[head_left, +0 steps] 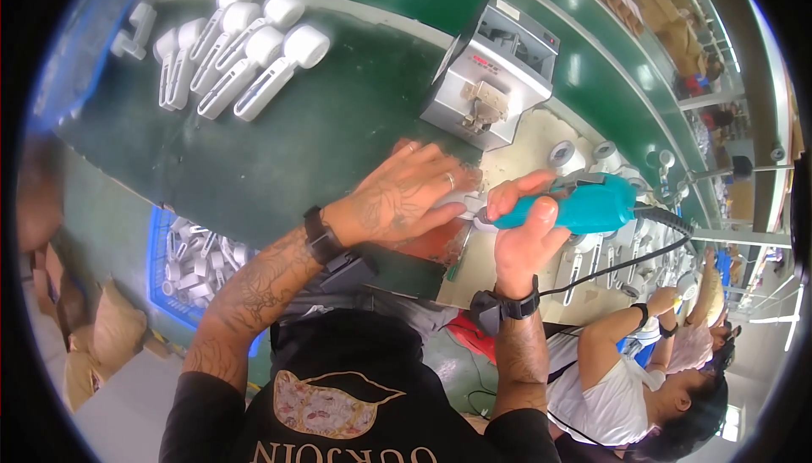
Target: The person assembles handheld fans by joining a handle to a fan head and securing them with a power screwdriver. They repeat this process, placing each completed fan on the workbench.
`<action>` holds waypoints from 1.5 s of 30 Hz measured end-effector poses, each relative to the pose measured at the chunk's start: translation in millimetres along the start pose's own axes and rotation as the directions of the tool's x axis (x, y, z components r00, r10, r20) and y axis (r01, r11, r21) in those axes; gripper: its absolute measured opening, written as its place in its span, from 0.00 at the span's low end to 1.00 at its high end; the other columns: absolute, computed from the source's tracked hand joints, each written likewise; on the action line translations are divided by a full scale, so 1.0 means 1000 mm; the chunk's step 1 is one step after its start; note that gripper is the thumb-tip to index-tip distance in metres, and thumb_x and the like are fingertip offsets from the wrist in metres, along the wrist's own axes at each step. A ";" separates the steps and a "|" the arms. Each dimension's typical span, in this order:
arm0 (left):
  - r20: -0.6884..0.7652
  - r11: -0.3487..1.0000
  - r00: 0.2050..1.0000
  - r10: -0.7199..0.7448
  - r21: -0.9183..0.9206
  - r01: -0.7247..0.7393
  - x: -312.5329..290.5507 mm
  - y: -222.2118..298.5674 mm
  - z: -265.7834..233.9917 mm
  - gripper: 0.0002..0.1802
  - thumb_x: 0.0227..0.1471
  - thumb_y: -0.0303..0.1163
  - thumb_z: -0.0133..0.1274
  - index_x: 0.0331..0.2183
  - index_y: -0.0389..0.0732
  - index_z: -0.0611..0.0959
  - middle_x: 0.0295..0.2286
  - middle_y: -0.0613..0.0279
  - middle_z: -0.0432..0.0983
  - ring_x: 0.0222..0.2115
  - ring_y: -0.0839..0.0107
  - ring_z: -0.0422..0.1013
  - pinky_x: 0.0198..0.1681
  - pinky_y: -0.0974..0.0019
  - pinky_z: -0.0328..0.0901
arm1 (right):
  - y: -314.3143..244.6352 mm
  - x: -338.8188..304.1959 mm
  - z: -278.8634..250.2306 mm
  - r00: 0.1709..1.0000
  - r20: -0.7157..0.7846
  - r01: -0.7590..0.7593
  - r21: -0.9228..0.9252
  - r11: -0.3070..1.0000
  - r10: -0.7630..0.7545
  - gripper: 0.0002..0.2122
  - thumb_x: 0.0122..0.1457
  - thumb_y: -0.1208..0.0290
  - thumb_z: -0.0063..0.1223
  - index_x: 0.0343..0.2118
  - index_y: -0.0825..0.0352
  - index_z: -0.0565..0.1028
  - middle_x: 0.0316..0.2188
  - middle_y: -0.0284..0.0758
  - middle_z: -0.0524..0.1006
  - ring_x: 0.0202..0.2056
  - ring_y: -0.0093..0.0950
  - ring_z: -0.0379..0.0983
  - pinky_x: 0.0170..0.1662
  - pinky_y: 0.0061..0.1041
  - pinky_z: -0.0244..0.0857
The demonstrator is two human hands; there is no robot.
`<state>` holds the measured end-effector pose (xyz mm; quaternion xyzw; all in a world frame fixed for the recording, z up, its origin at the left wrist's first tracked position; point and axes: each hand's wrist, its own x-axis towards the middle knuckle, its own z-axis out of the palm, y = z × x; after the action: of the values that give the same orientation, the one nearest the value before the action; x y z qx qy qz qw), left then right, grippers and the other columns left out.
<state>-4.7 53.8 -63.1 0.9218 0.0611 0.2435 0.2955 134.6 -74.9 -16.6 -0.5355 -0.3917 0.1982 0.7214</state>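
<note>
Ideally, I hold the chunky teal plastic handheld tool (584,207) straight in my gripping right hand (533,230), fingertips clear of its tip, while my left hand (396,197) pinches the small pale plastic piece (464,201) firmly above the dark green and cream surface (355,99).

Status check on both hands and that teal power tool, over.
Right hand gripping teal power tool. Left hand by its tip, at a white part mostly hidden. Black cord trailing from tool's rear, clear of the tip.
</note>
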 end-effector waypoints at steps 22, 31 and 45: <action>0.054 0.976 0.981 0.187 0.102 -0.192 0.007 0.056 -0.018 0.18 0.44 0.26 0.66 0.39 0.42 0.79 0.35 0.61 0.78 0.38 0.56 0.72 0.44 0.54 0.66 | -0.036 -0.040 -0.038 0.958 -0.274 0.108 0.088 0.990 -0.080 0.30 0.62 0.42 0.56 0.45 0.72 0.68 0.23 0.39 0.74 0.25 0.30 0.72 0.29 0.30 0.68; -0.212 0.966 0.943 -0.258 -0.060 0.251 -0.029 0.036 -0.036 0.18 0.46 0.20 0.65 0.40 0.37 0.78 0.36 0.55 0.73 0.37 0.61 0.71 0.45 0.64 0.65 | -0.031 -0.064 -0.046 0.963 -0.269 0.002 0.007 1.000 0.000 0.31 0.58 0.43 0.63 0.43 0.73 0.73 0.24 0.35 0.75 0.25 0.25 0.73 0.29 0.24 0.66; -0.395 0.820 0.820 -0.414 0.230 0.525 -0.084 -0.079 -0.091 0.17 0.56 0.26 0.60 0.48 0.35 0.78 0.36 0.56 0.77 0.37 0.63 0.72 0.45 0.61 0.67 | 0.009 -0.068 -0.051 0.998 -0.065 0.023 -0.021 1.000 -0.024 0.26 0.57 0.68 0.69 0.52 0.72 0.66 0.45 0.43 0.77 0.35 0.26 0.77 0.36 0.26 0.73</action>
<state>-119.5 144.1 -78.7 0.8593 0.3774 0.2979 0.1744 133.8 -151.4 -54.6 -0.5445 -0.3761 0.1679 0.7306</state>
